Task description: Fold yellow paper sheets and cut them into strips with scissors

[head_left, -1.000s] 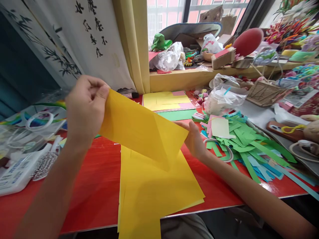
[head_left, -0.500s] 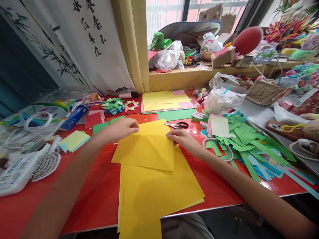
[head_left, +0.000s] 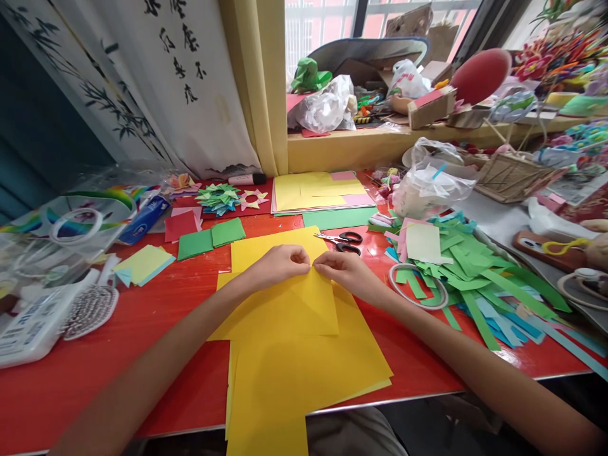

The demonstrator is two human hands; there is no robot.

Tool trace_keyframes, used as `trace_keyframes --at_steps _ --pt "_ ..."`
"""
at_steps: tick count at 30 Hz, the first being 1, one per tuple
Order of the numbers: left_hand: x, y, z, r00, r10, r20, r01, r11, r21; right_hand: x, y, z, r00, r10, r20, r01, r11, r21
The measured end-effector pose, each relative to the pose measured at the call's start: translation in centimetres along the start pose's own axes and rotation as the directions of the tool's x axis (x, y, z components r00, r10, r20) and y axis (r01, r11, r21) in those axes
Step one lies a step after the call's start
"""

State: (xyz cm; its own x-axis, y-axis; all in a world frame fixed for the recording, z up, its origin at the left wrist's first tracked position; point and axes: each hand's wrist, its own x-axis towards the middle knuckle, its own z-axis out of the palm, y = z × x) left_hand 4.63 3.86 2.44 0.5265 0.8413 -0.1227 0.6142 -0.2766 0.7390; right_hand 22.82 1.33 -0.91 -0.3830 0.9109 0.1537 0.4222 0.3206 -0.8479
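Left hand (head_left: 281, 262) and right hand (head_left: 346, 271) both pinch a creased yellow paper sheet (head_left: 287, 311); we see black-handled metal scissors (head_left: 339, 240) just beyond that sheet.

We see a craft corner, probably in a home, though little of the room shows; scissors (head_left: 339, 240) and paper strips (head_left: 468, 272) on a red table (head_left: 194, 389); a hairbrush (head_left: 92, 310); a yellow curtain (head_left: 251, 82).

On my remote feed I'm seeing two slim, bare forearms (head_left: 166, 358) tapering into a bare left hand (head_left: 282, 263) and a bare right hand (head_left: 349, 269), while creased, dull-grey legwear (head_left: 356, 434) is showing below.
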Motion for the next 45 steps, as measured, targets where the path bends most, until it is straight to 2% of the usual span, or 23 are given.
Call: trace_keyframes --at_steps 8,15,24,31,36,41,45 --pt "0.1 0.1 0.8 0.998 -0.065 0.006 0.066 0.997 -0.039 0.1 -0.3 -0.1 0.997 -0.008 0.081 0.009 1.0 -0.015" --pt "0.2 0.2 0.4 0.997 -0.074 0.034 0.076 0.993 -0.087 0.3 0.3 -0.9 0.996 0.012 0.088 -0.016 0.999 0.043" --pt "0.3 -0.1 0.4 0.995 -0.08 0.056 0.087 0.988 -0.132 0.7 0.7 -2.0 0.997 -0.003 0.074 0.004 1.0 -0.012" --pt "0.5 -0.4 0.5 0.995 -0.077 0.061 0.086 0.985 -0.15 1.0 1.0 -2.6 0.993 -0.01 0.119 0.008 1.0 0.015" --pt "0.8 -1.0 0.2 0.994 -0.09 0.058 0.098 0.984 -0.149 1.3 1.7 -3.5 0.995 0.03 0.091 -0.025 0.998 -0.054" --pt "0.9 -1.0 -0.2 0.994 -0.1 0.052 0.107 0.983 -0.151 1.6 2.1 -4.5 0.994 -0.009 0.109 0.013 0.999 -0.04" --pt "0.9 -0.9 -0.4 0.993 -0.109 0.042 0.115 0.981 -0.154 1.7 2.4 -5.4 0.992 0.034 0.122 -0.024 0.996 -0.08"
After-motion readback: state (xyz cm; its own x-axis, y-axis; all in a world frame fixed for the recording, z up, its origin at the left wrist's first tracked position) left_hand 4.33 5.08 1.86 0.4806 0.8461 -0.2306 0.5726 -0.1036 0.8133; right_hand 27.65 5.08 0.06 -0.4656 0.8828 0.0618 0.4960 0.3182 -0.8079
